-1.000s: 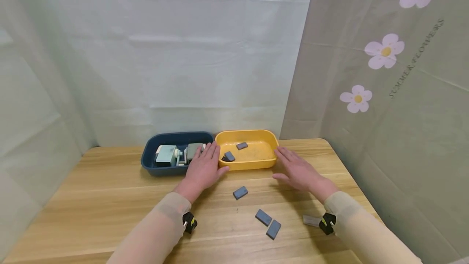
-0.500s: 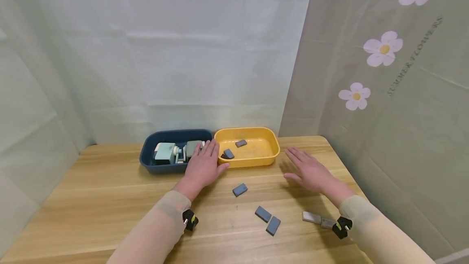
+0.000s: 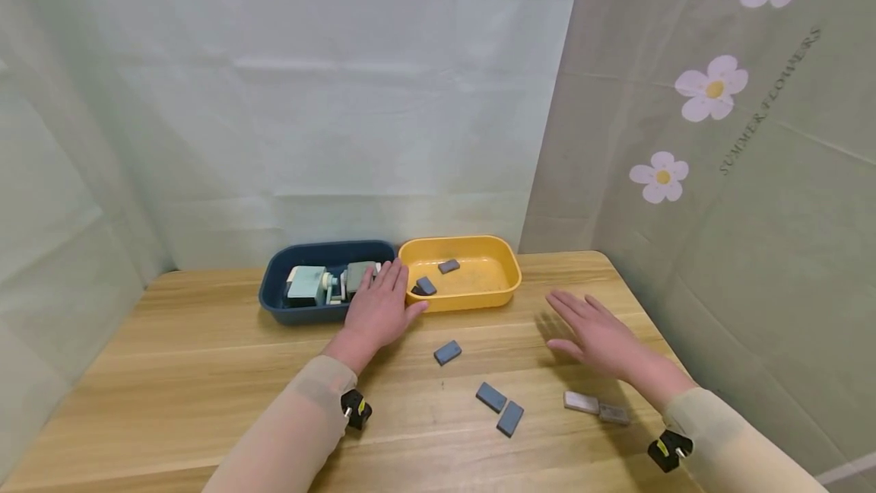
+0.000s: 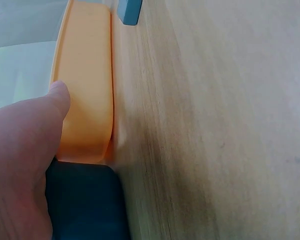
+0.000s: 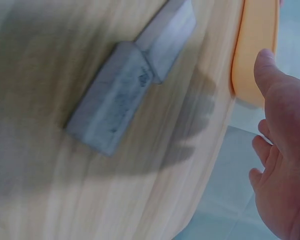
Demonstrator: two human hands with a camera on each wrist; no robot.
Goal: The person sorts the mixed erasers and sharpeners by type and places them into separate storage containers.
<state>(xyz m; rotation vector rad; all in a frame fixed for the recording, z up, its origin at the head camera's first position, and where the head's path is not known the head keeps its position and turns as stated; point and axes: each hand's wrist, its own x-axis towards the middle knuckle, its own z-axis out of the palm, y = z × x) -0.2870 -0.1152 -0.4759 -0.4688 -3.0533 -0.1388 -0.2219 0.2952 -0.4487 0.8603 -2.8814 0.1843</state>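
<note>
- The left hand grips nothing that shows: its fingers lie straight over the spot where the two trays meet, though how hard they press, I cannot tell
- The right hand is free, fingers extended, hanging over the bench with its shadow beneath, apart from the yellow tray
- That tray sits at the back of the bench, just beside the navy tray, and holds one block towards its back and another in the left corner, near the left hand
- With only one side attended, a push from the left would probably swivel the yellow tray rather than move it straight, and its blocks could slide
- A sideways slip of the left fingers might drag the navy tray too, or catch the grey-green object partly behind them
- Three dark blocks lie loose in front of the trays, so a low sweep by either arm could scatter them
- Two pale blocks lie end to end near the right wrist unit; dropping that forearm carelessly could knock them askew
</note>
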